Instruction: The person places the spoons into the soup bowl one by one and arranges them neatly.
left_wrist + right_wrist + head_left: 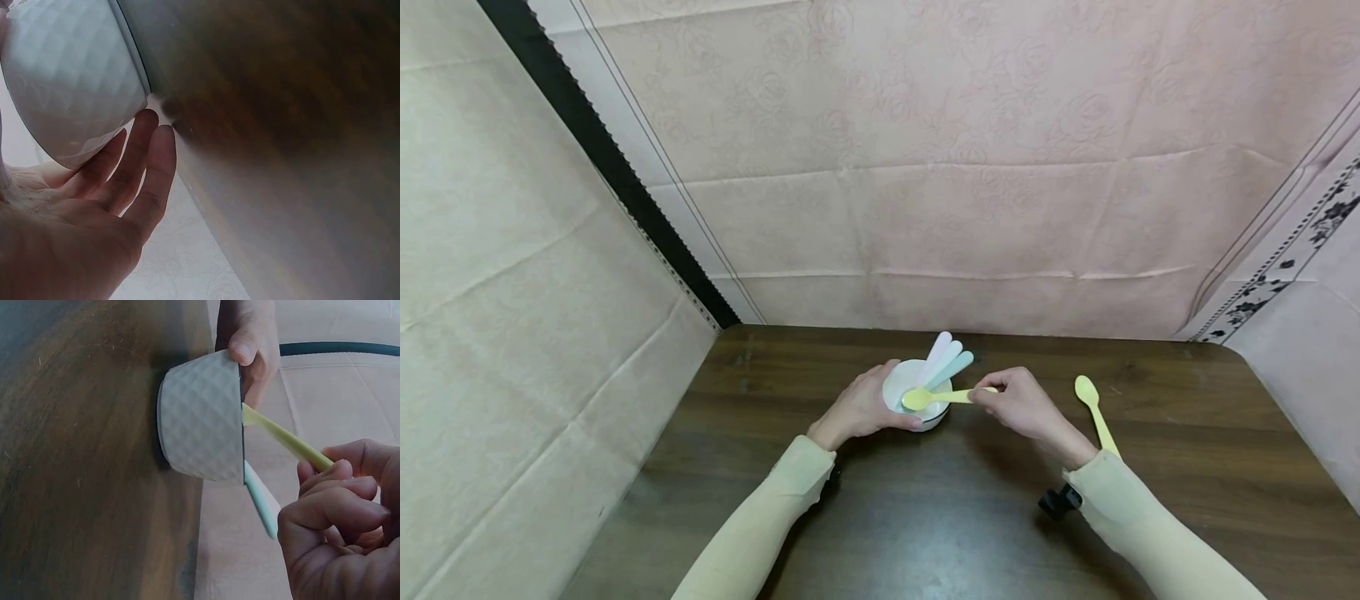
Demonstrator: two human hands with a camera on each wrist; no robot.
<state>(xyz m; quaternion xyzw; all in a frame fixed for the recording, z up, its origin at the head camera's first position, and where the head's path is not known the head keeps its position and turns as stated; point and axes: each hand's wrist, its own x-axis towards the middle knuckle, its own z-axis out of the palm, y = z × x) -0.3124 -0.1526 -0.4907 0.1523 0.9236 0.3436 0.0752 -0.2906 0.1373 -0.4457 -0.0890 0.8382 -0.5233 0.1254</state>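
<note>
A white bowl (203,419) with a diamond-patterned outside stands on the table. My left hand (867,406) holds it from the left, the thumb at its rim and the fingers along its far side. Between the thumb and fingers of my right hand (1021,406) is the handle of a yellow spoon (953,397); its bowl end lies over the opening, dipping within the rim in the right wrist view. A lilac spoon (937,350), a pale blue spoon (953,347) and a mint spoon (959,362) lean in the bowl, handles sticking out at the far right.
Another yellow spoon (1092,402) lies on the dark wooden table (925,517), right of my right hand, partly hidden by the sleeve. Pale patterned cloth (962,208) hangs behind the table's far edge and along both sides.
</note>
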